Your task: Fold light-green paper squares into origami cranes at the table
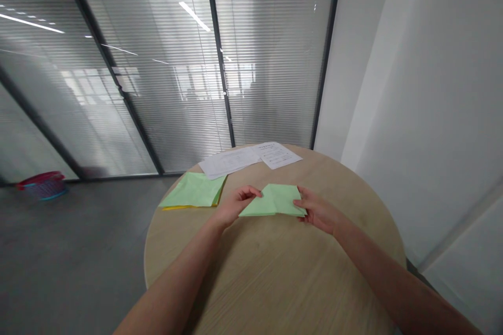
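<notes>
Green paper (pixel 278 200), held by left hand (pixel 234 205) and right hand (pixel 319 211), partly hides the latter

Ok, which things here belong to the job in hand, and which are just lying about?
In the job:
folded green paper, held by left hand and right hand
green and yellow paper stack, probably
table

Lying about, it seems:
white sheets
basket

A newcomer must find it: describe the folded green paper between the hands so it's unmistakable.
At the round wooden table, look nearer than the white sheets. There, the folded green paper is between the left hand and the right hand. Unlike the other green paper to its left, which shows yellow edges, this one is touched by both hands and shows no yellow.
</notes>
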Available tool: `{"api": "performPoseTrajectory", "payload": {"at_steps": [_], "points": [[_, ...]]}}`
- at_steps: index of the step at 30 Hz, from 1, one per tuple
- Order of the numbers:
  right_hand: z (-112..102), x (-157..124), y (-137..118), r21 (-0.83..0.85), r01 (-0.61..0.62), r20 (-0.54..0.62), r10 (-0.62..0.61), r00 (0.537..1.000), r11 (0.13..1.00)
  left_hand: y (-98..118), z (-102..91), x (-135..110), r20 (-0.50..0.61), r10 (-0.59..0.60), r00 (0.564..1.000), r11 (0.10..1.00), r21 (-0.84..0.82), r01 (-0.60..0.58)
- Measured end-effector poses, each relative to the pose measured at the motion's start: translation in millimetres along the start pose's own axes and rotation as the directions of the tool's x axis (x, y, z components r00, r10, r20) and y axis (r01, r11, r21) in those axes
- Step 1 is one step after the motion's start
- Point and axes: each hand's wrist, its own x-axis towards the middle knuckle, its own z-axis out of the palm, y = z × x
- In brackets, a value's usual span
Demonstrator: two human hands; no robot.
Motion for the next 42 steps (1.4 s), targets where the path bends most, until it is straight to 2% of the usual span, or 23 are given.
{"api": "performPoseTrajectory", "payload": {"at_steps": [3, 6, 9, 15, 17, 21, 26, 29, 33, 35, 38, 42], "points": [[-2.9, 3.7, 5.0, -0.064, 0.060, -0.016, -0.061, 0.998, 0.996, -1.5, -2.2, -2.0, 0.051, -0.093, 0.994, 0.995, 0.032, 0.092], [-3.3, 7.0, 9.2, -0.109, 0.084, -0.039, -0.089, 0.995, 0.990, -1.6, 0.1, -2.8, 0.088, -0.169, 0.982, 0.983, -0.052, 0.174], [-2.0, 8.6, 12.6, -0.187, 0.084, -0.059, -0.097, 0.994, 0.979, -3.1, 5.9, -1.3, 0.074, -0.207, 0.975, 0.973, -0.088, 0.214], [6.3, 6.6, 15.6, -0.358, 0.158, -0.071, -0.195, 0.978, 0.920, -14.3, 16.2, 3.9, 0.118, -0.280, 0.953, 0.958, -0.032, 0.285], [10.0, 4.9, 14.9, -0.417, 0.171, -0.057, -0.213, 0.975, 0.893, -18.0, 18.2, 4.5, 0.099, -0.312, 0.945, 0.949, -0.003, 0.314], [15.7, 0.4, 10.0, -0.543, 0.235, 0.031, -0.260, 0.965, 0.806, -22.7, 19.8, 4.7, 0.054, -0.328, 0.943, 0.944, -0.016, 0.329], [17.3, -5.9, 4.2, -0.673, 0.459, 0.219, -0.436, 0.873, 0.580, -26.9, 17.6, 7.5, -0.027, -0.303, 0.953, 0.942, -0.161, 0.295], [17.9, -8.4, 5.4, -0.702, 0.491, 0.269, -0.446, 0.854, 0.516, -27.9, 18.4, 10.4, -0.079, -0.319, 0.944, 0.926, -0.238, 0.293], [21.1, -10.1, 7.7, -0.746, 0.512, 0.311, -0.457, 0.833, 0.426, -25.4, 22.9, 10.9, -0.057, -0.359, 0.932, 0.889, -0.324, 0.322], [22.7, -10.8, 7.7, -0.763, 0.512, 0.323, -0.454, 0.831, 0.394, -23.3, 24.1, 9.2, -0.043, -0.352, 0.935, 0.888, -0.330, 0.319], [23.5, -12.2, 6.3, -0.767, 0.519, 0.343, -0.443, 0.828, 0.376, -20.7, 23.0, 5.9, -0.018, -0.313, 0.950, 0.923, -0.242, 0.300], [21.7, -14.5, 2.9, -0.723, 0.531, 0.373, -0.398, 0.838, 0.442, -20.1, 19.7, 4.0, -0.040, -0.271, 0.962, 0.960, -0.083, 0.267]]}}
